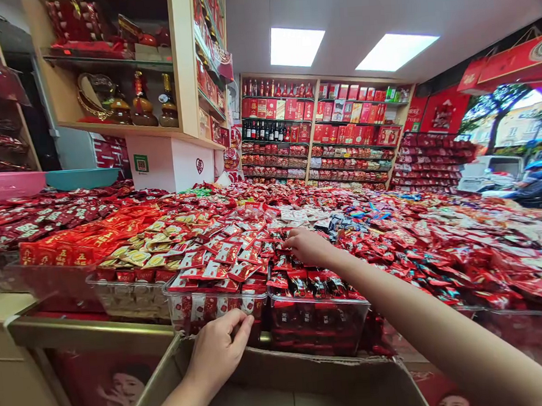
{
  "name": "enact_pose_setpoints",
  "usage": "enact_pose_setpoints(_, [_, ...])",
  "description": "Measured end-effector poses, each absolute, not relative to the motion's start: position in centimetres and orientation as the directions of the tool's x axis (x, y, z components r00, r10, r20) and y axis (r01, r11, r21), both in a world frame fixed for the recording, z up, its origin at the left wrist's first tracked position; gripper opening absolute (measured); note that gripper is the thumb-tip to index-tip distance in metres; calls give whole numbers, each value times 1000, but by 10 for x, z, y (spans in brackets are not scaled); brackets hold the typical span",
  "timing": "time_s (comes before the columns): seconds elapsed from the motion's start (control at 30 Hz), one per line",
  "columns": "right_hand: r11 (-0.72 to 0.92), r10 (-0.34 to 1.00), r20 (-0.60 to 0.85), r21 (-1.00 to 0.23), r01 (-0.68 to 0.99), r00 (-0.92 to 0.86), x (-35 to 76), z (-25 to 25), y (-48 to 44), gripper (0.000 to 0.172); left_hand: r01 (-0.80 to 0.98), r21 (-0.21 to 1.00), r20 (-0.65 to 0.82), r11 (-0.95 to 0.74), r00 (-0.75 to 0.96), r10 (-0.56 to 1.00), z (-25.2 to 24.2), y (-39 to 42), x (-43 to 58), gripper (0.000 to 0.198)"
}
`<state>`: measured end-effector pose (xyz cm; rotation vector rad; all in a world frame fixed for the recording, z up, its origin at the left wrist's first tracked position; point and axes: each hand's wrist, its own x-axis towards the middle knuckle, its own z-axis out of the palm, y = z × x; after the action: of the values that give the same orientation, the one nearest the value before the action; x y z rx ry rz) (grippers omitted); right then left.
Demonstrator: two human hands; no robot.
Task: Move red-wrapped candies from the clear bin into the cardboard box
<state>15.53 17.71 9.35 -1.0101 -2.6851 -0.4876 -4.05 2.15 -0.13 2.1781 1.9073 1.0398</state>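
Note:
My right hand [310, 246] reaches over the heaped goods, its fingers curled down at the small red-and-black packets [298, 284] behind the front of one clear bin [323, 307]. Whether a packet is between those fingertips is hidden. Lower down, my left hand [222, 347] is closed, thumb near the curled fingers, in front of a clear bin of red-and-white packets [220, 267]. I cannot make out what it grips, if anything. Below both hands stands an open cardboard box [317, 359], its far edge close against the bins.
Further bins hold orange-red packets [71, 243] and yellow-white packets [149, 250] to the left. Loose red packets [440, 260] spread right. A pink basin [10, 185] and a teal basin [82, 178] sit behind. Overhead juts a wooden cabinet [187, 67]; stocked shelves [315, 133] line the back.

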Motion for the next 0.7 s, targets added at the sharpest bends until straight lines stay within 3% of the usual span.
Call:
enact_pose_setpoints(0.3, [705,615,305,199,680,-727,150,93,177,32,857,462,440,-227,1,898,0,21,-39,26])
enact_pose_setpoints(0.7, [778,492,342,239,581,-801,149,88,173,28,851,462,448,-248,17,894,1,20,-40,27])
